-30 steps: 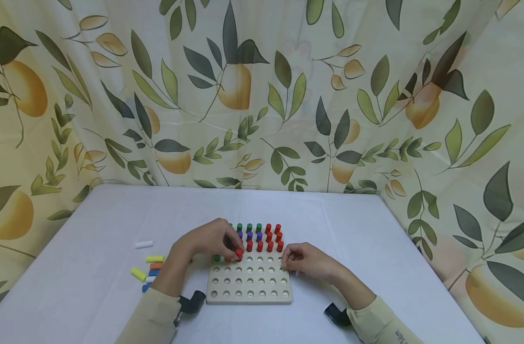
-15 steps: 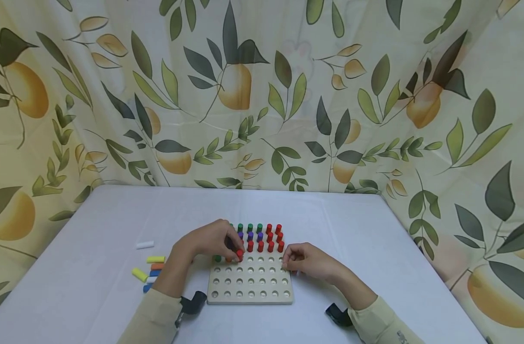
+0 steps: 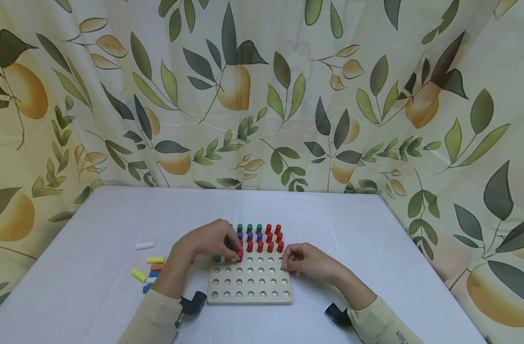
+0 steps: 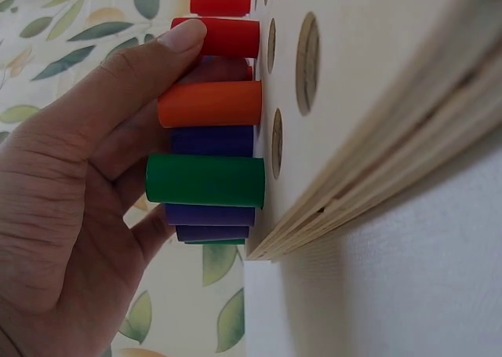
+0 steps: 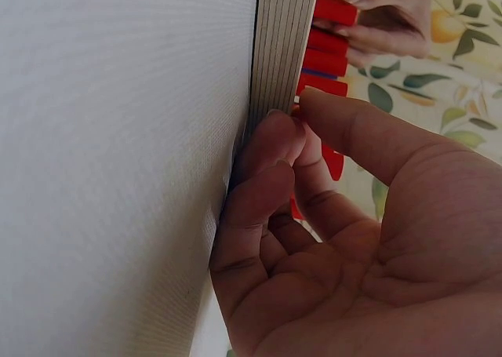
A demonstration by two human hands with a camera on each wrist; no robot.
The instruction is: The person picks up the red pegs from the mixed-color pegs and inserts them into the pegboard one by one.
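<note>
A pale wooden pegboard [image 3: 250, 299] lies on the table, its far rows filled with green, purple and red pegs. My left hand [image 3: 212, 239] reaches over its left side and pinches a red peg [image 3: 240, 256] between thumb and fingers. In the left wrist view that peg stands upright from the board's face, with an orange peg [image 4: 208, 104] and a green peg [image 4: 205, 180] beside it in the row. My right hand [image 3: 307, 260] grips the board's right edge, thumb at the top face and curled fingers against the side. The nearer rows of holes are bare.
Left of the board lie loose pegs: a white peg [image 3: 145, 245] apart, then a yellow peg [image 3: 155, 260], an orange peg [image 3: 156, 266] and several others partly behind the left forearm. White cloth covers the table [image 3: 348, 220]. A patterned curtain [image 3: 262, 134] hangs behind.
</note>
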